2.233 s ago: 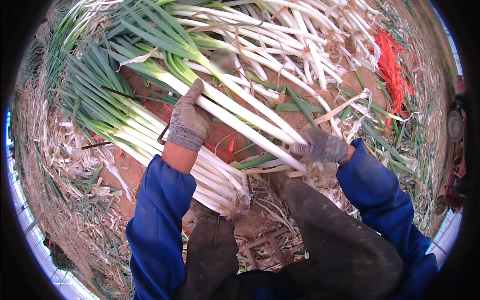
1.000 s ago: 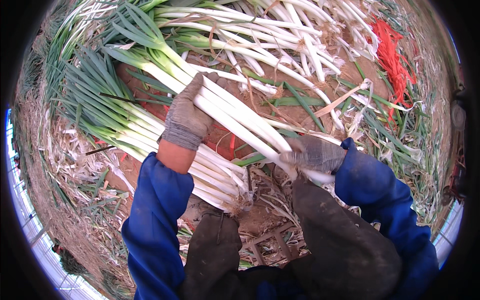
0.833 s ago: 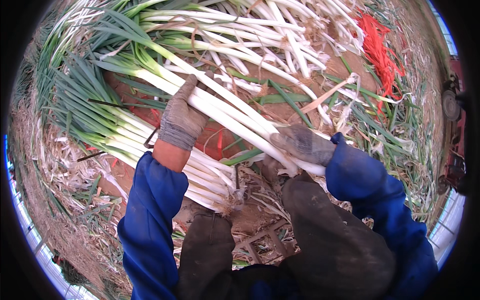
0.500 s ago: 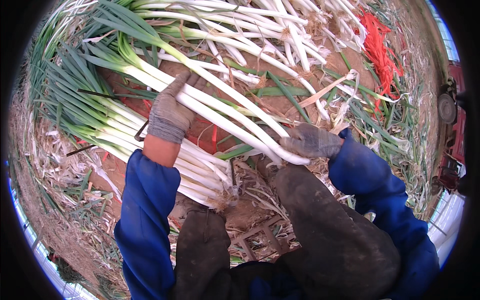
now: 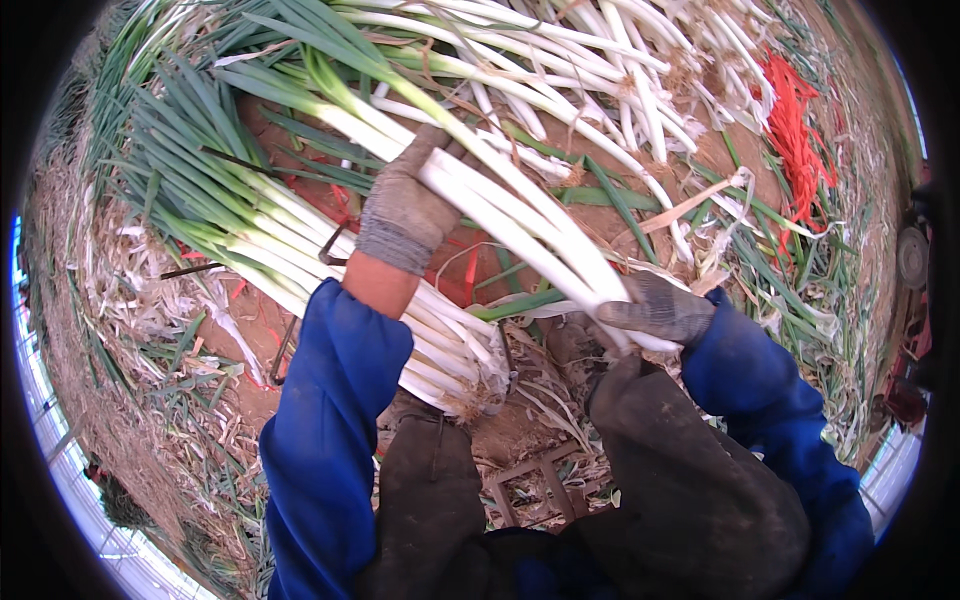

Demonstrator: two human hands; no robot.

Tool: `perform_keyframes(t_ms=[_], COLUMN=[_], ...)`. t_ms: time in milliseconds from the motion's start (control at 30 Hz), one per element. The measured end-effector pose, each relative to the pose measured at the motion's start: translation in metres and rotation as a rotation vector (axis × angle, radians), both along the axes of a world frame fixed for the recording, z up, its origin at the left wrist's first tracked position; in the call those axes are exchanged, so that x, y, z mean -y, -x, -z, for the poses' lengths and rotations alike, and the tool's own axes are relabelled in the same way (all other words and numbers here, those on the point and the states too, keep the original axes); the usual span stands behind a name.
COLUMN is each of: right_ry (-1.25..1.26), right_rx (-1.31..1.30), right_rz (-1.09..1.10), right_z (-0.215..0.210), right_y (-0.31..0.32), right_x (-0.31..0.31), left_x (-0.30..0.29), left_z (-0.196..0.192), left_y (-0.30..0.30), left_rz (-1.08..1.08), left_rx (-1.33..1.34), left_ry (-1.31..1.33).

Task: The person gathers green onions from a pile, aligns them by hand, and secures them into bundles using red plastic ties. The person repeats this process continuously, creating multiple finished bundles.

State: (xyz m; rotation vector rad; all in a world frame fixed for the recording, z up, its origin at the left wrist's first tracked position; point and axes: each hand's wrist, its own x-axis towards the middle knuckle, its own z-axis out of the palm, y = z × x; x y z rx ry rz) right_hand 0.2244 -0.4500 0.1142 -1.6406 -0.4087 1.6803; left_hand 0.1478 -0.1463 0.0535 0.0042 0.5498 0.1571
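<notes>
A few long green onions (image 5: 520,225) with white stalks and green tops lie slanted across both my gloved hands. My left hand (image 5: 410,195), in a dirty grey glove, is closed round their stalks partway along. Near the root ends, my right hand (image 5: 655,308) grips the same stalks, its fingers curled over them. Below my left wrist rests a bundle of green onions (image 5: 440,345), root ends toward my knees, between thin dark metal rods (image 5: 335,245). Parts of the bundle are hidden by my left forearm.
A heap of green onions (image 5: 560,75) covers the ground ahead. Red plastic strips (image 5: 795,135) lie at the far right. Peeled leaves and husks (image 5: 790,290) litter the soil. A rusty metal frame (image 5: 540,485) shows between my legs. A dark red vehicle (image 5: 910,350) stands at the right edge.
The whole view has shifted, so things sit farther right and slightly lower. The root ends of the held green onions are drawn closer together at my right hand.
</notes>
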Motion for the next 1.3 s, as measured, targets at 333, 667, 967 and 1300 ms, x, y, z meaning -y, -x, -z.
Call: perform_keyframes(t_ms=[333,667,967,1300], right_ry=[0.049,-0.329,-0.043,0.094], right_rx=[-0.084,0.161,0.162,0.352], right_rz=[-0.205,-0.656,-0.758,-0.935], right_z=[-0.177,-0.118,-0.059,0.017], right_y=[-0.016,0.014,0.114,0.172], right_x=[-0.032,-0.078,-0.133,-0.136], left_x=[-0.085,-0.13,-0.156,-0.122], left_z=[-0.131,-0.227,-0.032,0.02], left_y=[0.014,0.109,0.229,0.237], left_rz=[0.015,0.079,-0.226,-0.314], left_rx=[0.583,0.472,-0.179,-0.444], left_ry=[-0.299,-0.807,-0.434,-0.497])
